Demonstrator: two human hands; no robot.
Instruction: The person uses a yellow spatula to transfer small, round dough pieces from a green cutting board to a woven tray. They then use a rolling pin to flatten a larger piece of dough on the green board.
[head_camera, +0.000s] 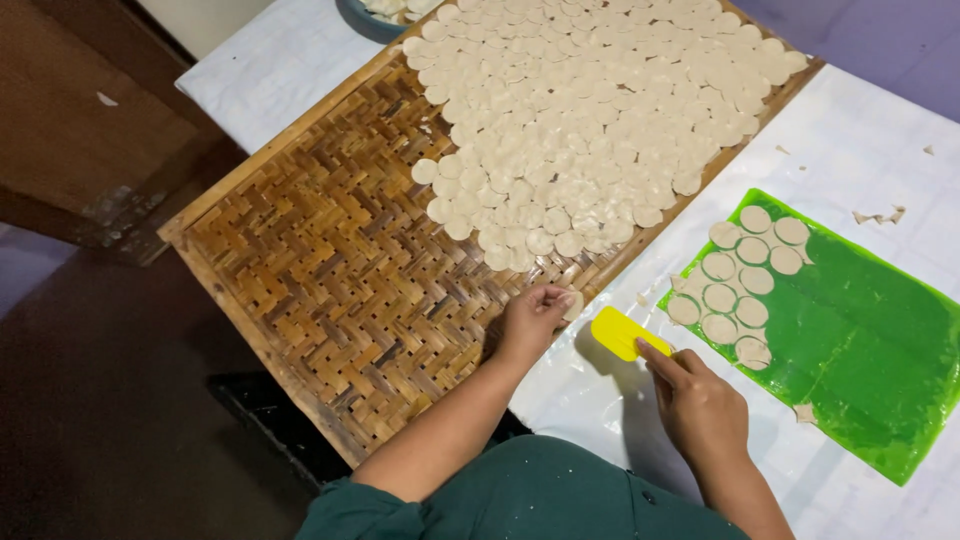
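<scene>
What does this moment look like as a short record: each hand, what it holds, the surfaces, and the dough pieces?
left hand: over the tray's near edge, fingers pinching one small dough round
right hand: holds a yellow scraper above the white table cover
woven bamboo tray: far half covered with overlapping dough rounds, near half bare
green sheet: lies right of the tray, cut rounds at its left end
scraps: few dough bits beyond the sheet
</scene>
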